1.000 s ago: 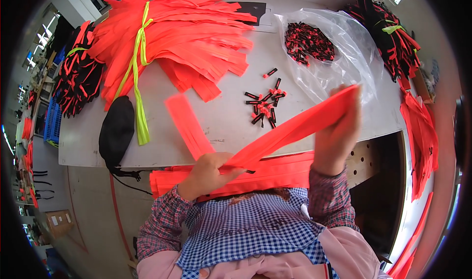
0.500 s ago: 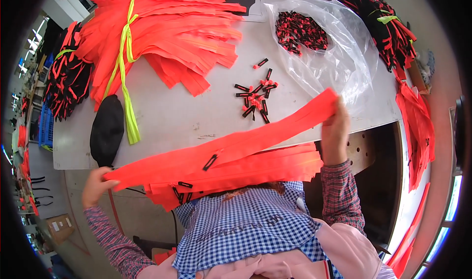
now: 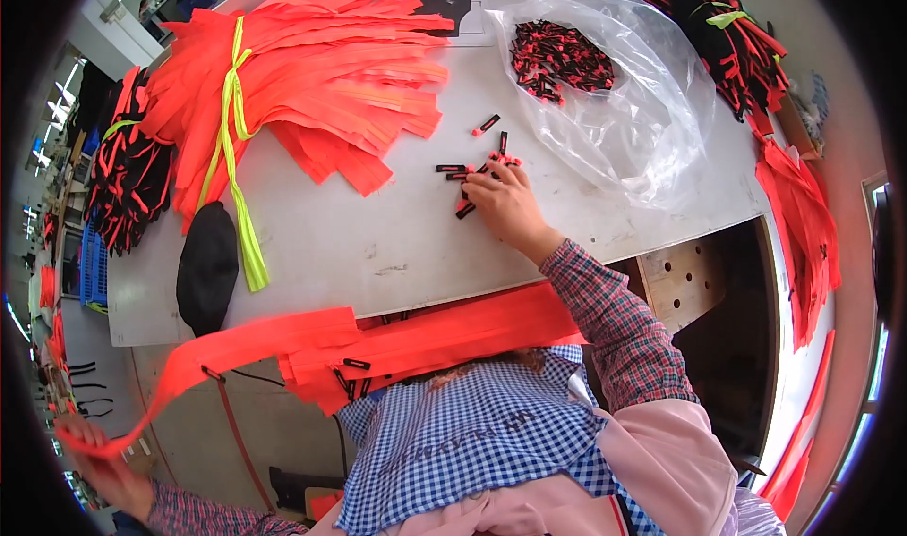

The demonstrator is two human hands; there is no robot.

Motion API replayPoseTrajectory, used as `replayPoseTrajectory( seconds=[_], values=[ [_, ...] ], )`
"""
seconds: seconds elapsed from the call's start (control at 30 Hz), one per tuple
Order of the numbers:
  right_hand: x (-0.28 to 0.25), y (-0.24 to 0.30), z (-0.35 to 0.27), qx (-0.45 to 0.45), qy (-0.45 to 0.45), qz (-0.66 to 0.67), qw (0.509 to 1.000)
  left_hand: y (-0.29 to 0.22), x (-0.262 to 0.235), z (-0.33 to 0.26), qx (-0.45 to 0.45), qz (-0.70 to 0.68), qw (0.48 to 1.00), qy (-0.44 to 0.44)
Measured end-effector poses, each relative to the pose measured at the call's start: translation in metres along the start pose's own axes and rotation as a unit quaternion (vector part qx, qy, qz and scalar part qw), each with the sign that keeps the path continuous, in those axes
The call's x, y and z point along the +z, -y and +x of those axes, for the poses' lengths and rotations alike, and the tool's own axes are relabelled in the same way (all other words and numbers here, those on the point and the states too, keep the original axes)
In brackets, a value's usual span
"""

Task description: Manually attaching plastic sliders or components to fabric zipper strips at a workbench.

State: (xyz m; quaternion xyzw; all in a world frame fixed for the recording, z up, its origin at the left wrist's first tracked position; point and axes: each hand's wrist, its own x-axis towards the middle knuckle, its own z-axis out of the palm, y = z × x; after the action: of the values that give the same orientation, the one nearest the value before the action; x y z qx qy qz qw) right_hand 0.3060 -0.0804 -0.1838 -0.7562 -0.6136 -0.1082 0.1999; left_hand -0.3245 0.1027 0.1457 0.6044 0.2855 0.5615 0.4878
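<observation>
The right hand (image 3: pixel 505 205) lies on the grey table (image 3: pixel 378 243) with its fingers curled down over a loose scatter of small black-and-red clips (image 3: pixel 472 170); the fingertips are closing on one or two of them, but whether a clip is already pinched cannot be told, since the fingers hide it. Just beyond the hand, farther from the body, more clips lie singly, and past those to the right a clear plastic bag (image 3: pixel 642 111) lies open with a heap of the same clips inside. The left hand (image 3: pixel 94 456) is flung far out to the person's left and low, well apart from the table, closed around the end of a long orange strap (image 3: pixel 246 342) that runs from that grip back toward the lap. There a stack of finished-looking orange straps (image 3: pixel 444 338) lies across the body just below the table edge, several with a black clip already on them. Beyond the right hand and to its left, a big bundle of orange straps (image 3: pixel 312 73) tied with a yellow-green ribbon (image 3: pixel 231 139) waits on the table, a black cap-like object (image 3: pixel 208 267) beside it. By the look of it, the step in hand is fetching a fresh clip — the strap is being drawn aside at the same time. The next move would call for a clean pinch on a single clip, lifted clear of its neighbours, with a strap end brought to meet it.
</observation>
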Motion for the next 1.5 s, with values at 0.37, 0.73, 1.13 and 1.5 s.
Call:
replayPoseTrajectory(
  seconds=[0.37, 0.73, 1.13, 1.5],
  values=[
    [-0.004, -0.023, 0.018, 0.001, -0.046, 0.055, 0.997, 0.112, 0.27, -0.06, -0.159, 0.317, 0.895, 0.271],
    [-0.098, 0.089, 0.02, 0.056, 0.166, 0.591, 0.788, 0.205, 0.337, -0.097, -0.243, 0.047, 0.929, 0.277],
    [-0.096, 0.122, -0.018, 0.08, 0.124, 0.589, 0.794, 0.207, 0.336, -0.115, -0.116, 0.181, 0.927, 0.309],
    [-0.064, 0.115, -0.036, 0.265, 0.145, 0.703, 0.644, 0.221, 0.352, -0.125, 0.024, 0.166, 0.928, 0.331]
  ],
)
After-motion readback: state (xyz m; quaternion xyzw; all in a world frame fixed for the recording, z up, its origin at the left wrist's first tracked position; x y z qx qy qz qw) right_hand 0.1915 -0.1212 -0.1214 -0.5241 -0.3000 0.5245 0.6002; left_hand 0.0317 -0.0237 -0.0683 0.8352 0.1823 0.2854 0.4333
